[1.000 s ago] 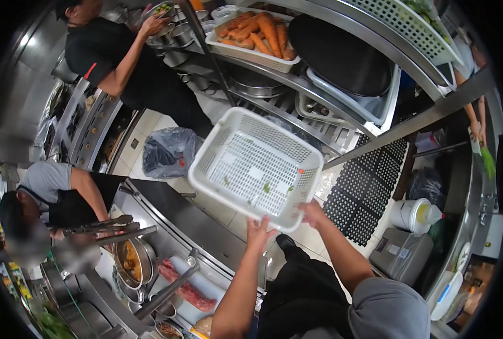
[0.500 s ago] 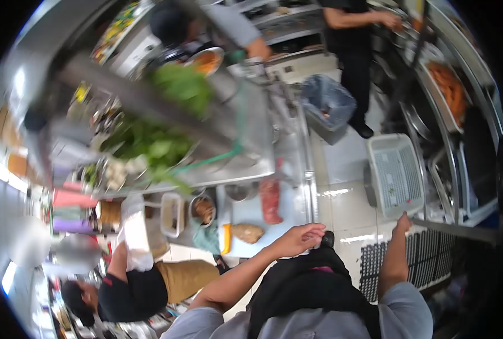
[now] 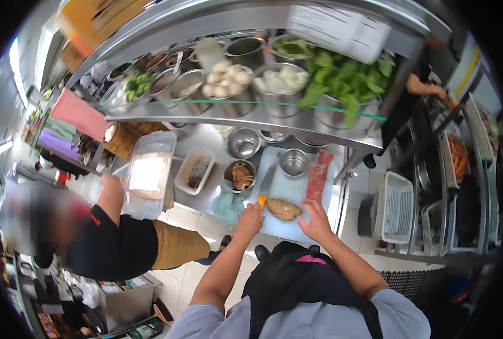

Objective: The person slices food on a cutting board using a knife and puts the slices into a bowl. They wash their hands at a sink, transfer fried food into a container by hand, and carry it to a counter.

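My left hand [image 3: 250,220] has its fingers closed at the yellow handle of a knife [image 3: 268,182], whose blade lies on the pale cutting board [image 3: 285,230]. Beside the handle rests a browned piece of meat [image 3: 283,209]. My right hand [image 3: 317,222] is at the right end of that meat, thumb and fingers apart; whether they touch it is hard to see. A long strip of raw red meat [image 3: 319,176] lies just beyond the right hand. An open metal pot [image 3: 294,163] stands on the board between knife and strip.
Left of the board are a crumpled green cloth [image 3: 230,202], a bowl of browned pieces [image 3: 242,175] and a white tub [image 3: 195,171]. A steel shelf [image 3: 240,120] with pots overhangs the counter. A co-worker [image 3: 121,246] at left holds a clear lidded container [image 3: 148,176].
The view has swung toward the counter. My left hand has come to the knife handle, and my right hand has moved from beside the white basket to the browned meat.
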Demonstrator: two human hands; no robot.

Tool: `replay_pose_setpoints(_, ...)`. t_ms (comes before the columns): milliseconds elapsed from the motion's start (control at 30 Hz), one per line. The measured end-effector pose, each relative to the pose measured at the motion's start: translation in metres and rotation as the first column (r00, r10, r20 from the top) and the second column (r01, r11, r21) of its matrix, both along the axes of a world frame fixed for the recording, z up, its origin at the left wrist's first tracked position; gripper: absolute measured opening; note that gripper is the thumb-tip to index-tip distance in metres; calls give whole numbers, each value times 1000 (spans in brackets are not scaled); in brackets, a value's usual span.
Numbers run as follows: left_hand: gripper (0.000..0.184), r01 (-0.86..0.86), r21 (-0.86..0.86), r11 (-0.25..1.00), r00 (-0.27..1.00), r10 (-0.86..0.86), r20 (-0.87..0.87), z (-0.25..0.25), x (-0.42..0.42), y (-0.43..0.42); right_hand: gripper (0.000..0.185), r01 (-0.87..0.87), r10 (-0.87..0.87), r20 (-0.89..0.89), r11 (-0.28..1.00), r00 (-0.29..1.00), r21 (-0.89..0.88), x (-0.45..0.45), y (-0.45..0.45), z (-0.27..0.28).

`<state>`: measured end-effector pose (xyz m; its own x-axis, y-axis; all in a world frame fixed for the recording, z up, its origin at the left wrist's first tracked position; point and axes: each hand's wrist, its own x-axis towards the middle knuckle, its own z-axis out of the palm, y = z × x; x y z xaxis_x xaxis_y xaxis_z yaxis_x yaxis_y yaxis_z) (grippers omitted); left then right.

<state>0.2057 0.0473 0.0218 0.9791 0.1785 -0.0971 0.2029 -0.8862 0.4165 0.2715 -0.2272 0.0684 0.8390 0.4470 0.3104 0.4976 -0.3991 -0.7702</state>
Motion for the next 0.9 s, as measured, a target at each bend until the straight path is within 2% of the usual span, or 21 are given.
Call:
replay_pose_setpoints(67,47,-29,-17,999,998,30,56,-16,-3,12,50,-79,95,48,961,994,-267,1,41,-3)
replay_pose_setpoints(100,48,-71,-77,995,997,72,15,-17,-4,17,65,-86,137,104,917,985,-389,5,55,-22)
replay_pose_setpoints(133,50,-104,-138,985,994,101,-30,-18,-5,20,65,-87,143,109,909,984,-407,4,66,-21)
replay_pose_setpoints(200,51,-119,-220,968,993,121,-4,-9,-25,29,76,-123,179,22,757,984,-642,4,83,-21)
replay_pose_setpoints(233,53,-134,-276,952,989,144,17,1,-37,37,76,-114,173,26,746,985,-656,6,88,-23)
replay_pose_setpoints(267,53,-125,-291,949,990,137,22,15,-51,46,82,-122,128,-43,718,991,-686,9,93,-28)
replay_pose_setpoints(333,50,-116,-288,950,989,86,-117,34,-83,64,87,-125,65,-111,680,992,-722,10,99,-33)
replay_pose_setpoints(367,50,-108,-303,947,990,75,-117,29,-99,71,86,-70,-6,-107,722,994,-688,9,101,-34)
replay_pose_setpoints(433,45,-90,-285,954,995,98,15,21,-128,80,84,-5,-84,-104,752,991,-659,10,98,-51)
replay_pose_setpoints(500,42,-98,-315,944,995,93,-29,23,-145,82,80,79,-128,-162,957,978,-278,17,87,-76)
replay_pose_setpoints(533,40,-111,-332,937,993,91,-76,24,-150,83,80,84,-136,-164,954,977,-288,17,85,-66)
replay_pose_setpoints(567,40,-100,-347,933,994,75,-84,18,-152,86,76,196,-192,-517,979,834,-47,16,81,-55)
replay_pose_setpoints(600,38,2,-385,923,987,-63,-147,12,-147,84,73,373,-107,-795,915,596,157,19,80,-40)
replay_pose_setpoints(633,37,94,-424,901,959,-197,-205,11,-143,82,67,456,-55,-796,842,603,287,18,80,-31)
replay_pose_setpoints(667,36,153,-443,883,951,-254,-177,10,-139,81,64,450,-44,-771,833,635,323,17,79,-19)
replay_pose_setpoints(700,35,199,-455,868,942,-298,-156,12,-135,79,58,504,-33,-789,786,613,359,17,78,-13)
replay_pose_setpoints(767,33,203,-479,854,956,-278,-92,23,-128,79,45,534,130,-832,711,540,458,29,63,-19)
replay_pose_setpoints(800,32,203,-476,856,973,-230,2,17,-126,81,43,560,129,-823,674,554,483,26,65,-6)
replay_pose_setpoints(833,32,176,-470,865,982,-188,21,18,-123,85,52,565,114,-829,681,547,466,25,65,4)
replay_pose_setpoints(867,32,157,-465,871,987,-154,44,20,-121,91,51,556,161,-835,677,527,482,29,55,-2)
replay_pose_setpoints(900,32,135,-457,879,991,-129,45,19,-121,98,43,564,99,-817,676,568,474,24,61,9)
